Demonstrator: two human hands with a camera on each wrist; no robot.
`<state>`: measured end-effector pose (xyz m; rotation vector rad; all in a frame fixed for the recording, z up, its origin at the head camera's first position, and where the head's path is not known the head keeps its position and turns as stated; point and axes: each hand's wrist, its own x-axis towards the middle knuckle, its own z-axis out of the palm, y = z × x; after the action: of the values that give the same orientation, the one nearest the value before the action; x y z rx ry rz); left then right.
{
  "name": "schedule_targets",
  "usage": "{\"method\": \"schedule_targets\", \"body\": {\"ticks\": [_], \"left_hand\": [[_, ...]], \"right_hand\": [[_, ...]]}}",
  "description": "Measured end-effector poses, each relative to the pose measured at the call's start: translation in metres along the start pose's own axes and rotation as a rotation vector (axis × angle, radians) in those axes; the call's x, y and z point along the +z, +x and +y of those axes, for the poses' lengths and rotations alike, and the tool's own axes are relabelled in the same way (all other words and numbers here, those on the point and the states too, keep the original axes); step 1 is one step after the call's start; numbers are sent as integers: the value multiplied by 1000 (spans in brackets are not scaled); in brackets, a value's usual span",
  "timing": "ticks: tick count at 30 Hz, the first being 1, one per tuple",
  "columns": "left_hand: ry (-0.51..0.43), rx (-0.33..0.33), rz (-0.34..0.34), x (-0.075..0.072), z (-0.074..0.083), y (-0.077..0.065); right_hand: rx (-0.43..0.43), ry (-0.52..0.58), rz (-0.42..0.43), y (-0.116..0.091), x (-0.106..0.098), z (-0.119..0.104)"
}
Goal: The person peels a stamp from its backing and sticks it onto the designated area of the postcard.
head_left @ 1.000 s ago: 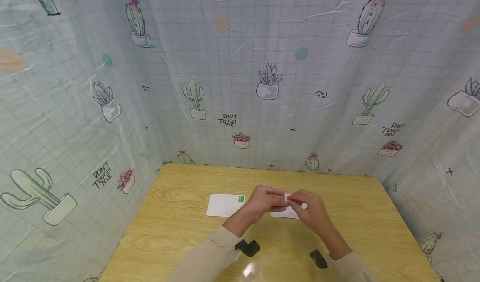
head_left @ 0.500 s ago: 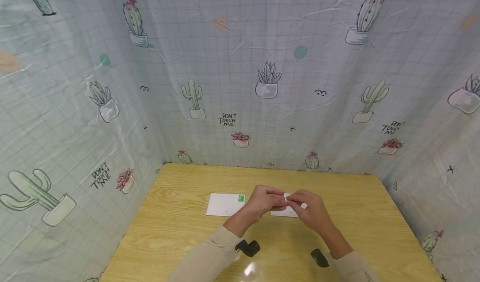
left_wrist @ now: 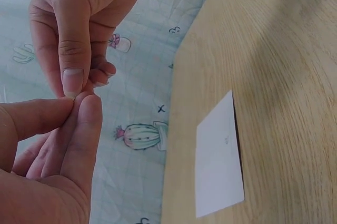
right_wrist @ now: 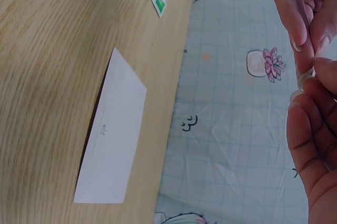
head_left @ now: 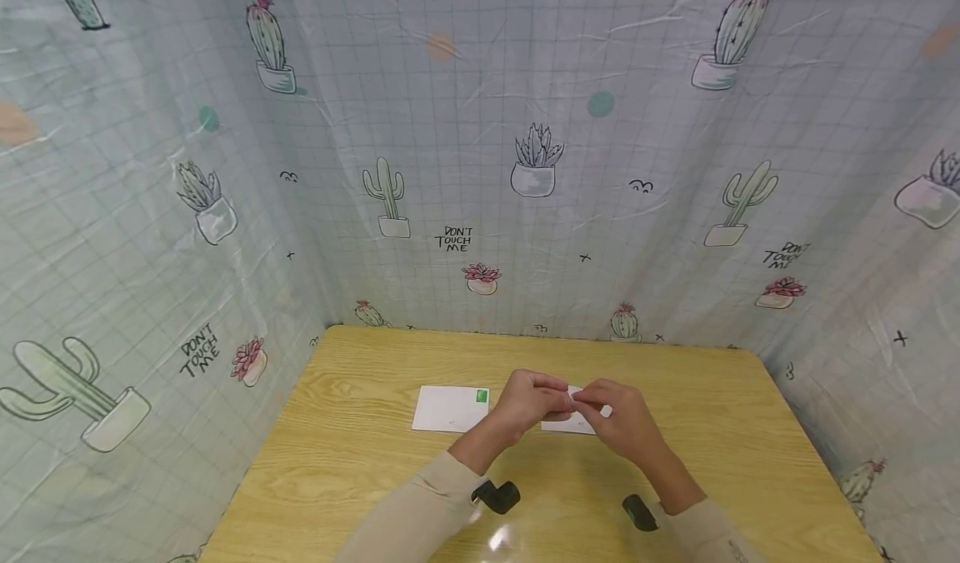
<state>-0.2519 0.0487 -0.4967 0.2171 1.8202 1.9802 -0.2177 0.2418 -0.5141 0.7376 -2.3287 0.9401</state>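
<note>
In the head view, my left hand (head_left: 525, 401) and right hand (head_left: 626, 417) meet fingertip to fingertip above the table. Between them, a small thin whitish piece (right_wrist: 305, 78) shows in the right wrist view, pinched by thumb and fingers of both hands; its kind I cannot tell. The fingertips cover most of it. Under the hands lies a white envelope (left_wrist: 218, 161), partly hidden from the head view; in the wrist views its face bears a small faint mark. Left of it lies another white envelope (head_left: 450, 410) with a green stamp (head_left: 482, 396) in its upper right corner.
Both envelopes rest on a wood-grain table (head_left: 360, 463). A pale curtain (head_left: 480, 130) printed with cacti hangs along its back and sides. Black camera mounts (head_left: 497, 496) sit at both wrists, over beige sleeves (head_left: 420, 505).
</note>
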Motion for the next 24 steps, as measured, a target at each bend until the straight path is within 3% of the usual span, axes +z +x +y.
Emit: {"method": "schedule_targets", "body": {"ticks": [16,24], "left_hand": [[14,-4,13,0,2,-2],[24,-15,14,2,4,-4]], "right_hand": [[-64,-155,-49,3,-4,-5],[-165,-220,-52,5,-5,-5]]}}
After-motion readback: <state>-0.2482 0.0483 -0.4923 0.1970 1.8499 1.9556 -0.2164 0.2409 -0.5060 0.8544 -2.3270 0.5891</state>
